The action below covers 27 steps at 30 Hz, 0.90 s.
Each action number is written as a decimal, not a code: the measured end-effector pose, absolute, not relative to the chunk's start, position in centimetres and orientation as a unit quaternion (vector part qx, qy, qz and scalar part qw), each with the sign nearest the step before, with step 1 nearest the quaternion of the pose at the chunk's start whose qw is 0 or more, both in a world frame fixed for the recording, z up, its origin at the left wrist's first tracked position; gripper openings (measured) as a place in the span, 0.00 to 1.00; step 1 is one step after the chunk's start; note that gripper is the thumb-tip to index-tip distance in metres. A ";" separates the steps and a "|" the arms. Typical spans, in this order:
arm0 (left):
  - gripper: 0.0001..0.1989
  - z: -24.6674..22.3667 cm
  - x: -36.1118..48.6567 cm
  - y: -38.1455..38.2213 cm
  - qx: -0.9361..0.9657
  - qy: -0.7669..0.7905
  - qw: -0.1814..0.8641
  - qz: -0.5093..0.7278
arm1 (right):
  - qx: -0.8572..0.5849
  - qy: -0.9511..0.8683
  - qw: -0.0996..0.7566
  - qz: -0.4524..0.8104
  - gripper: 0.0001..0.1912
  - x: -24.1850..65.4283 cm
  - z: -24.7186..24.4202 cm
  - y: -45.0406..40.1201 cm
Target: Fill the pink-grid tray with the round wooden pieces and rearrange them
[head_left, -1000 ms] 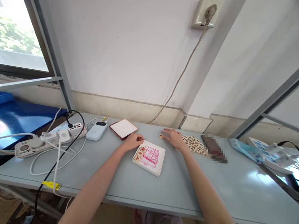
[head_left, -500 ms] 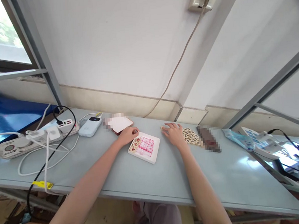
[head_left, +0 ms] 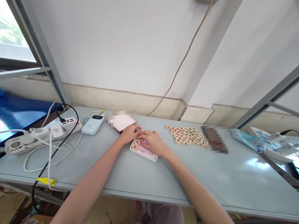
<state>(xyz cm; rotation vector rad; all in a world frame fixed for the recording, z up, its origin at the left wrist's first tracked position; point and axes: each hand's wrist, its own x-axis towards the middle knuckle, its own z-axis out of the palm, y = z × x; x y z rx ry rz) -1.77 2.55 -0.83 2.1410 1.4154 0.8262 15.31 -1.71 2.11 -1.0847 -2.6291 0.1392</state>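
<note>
A shallow white box [head_left: 145,156] with a red hand-drawn grid lies on the grey table below both hands. Two round Chinese chess pieces [head_left: 135,147] with red characters sit along its left side. My left hand [head_left: 130,133] is at the box's far left corner, fingers curled against its edge. Over the far part of the box is my right hand [head_left: 152,142], its fingers bent down close to the left fingertips; whatever they pinch is hidden. Loose Chinese chess pieces [head_left: 185,135], several with red and several with dark characters, lie in rows to the right.
Behind my left hand is an open brown-edged box with a white inside [head_left: 122,123]. A blurred dark object [head_left: 215,139] lies beside the loose pieces. To the left are a pale blue power bank [head_left: 93,126], a power strip [head_left: 20,144] and looping cables. A wall [head_left: 122,51] rises behind the table.
My right hand has moved left from beside the loose pieces to over the white box, uncovering red-marked pieces. My left hand stays at the box corner. The view has shifted slightly.
</note>
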 end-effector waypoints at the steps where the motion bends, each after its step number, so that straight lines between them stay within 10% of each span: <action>1: 0.14 -1.0 -1.8 2.6 0.774 0.511 0.222 0.300 | -0.381 -0.912 0.147 0.045 0.11 15.1 1.9 -1.8; 15: 0.15 -1.0 -1.6 2.6 0.771 0.515 0.238 0.290 | -0.430 -0.855 0.279 0.075 0.12 20.0 3.4 0.3; 27: 0.14 -1.0 -1.7 2.5 0.771 0.517 0.234 0.288 | -0.543 -0.813 0.208 0.003 0.15 24.6 3.0 1.7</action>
